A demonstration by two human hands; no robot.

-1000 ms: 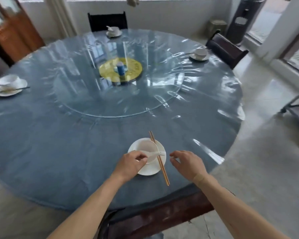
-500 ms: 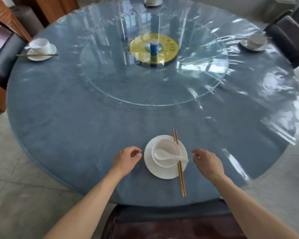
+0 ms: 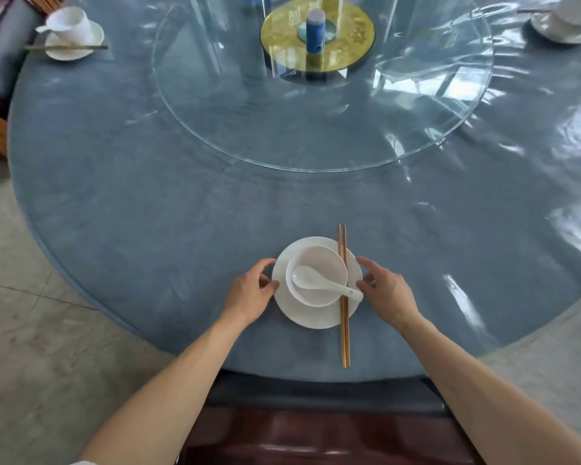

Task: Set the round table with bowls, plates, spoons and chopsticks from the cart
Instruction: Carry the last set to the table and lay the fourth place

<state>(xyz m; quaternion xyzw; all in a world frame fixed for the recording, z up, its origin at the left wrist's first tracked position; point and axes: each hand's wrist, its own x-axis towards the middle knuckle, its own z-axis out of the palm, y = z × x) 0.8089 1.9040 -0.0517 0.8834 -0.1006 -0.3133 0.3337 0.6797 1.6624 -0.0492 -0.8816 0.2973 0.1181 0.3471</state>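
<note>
Low in the frame's centre, both hands, the left hand [image 3: 252, 292] and right hand [image 3: 388, 290], pinch the plate [image 3: 316, 318] by its rim on the table [image 3: 148, 196]; best slide it gently, keeping the chopsticks [image 3: 344, 330] parallel.

Glossy white ceramic plate [image 3: 317, 317], wooden chopsticks [image 3: 345, 330], clear glass turntable [image 3: 316, 135].
</note>
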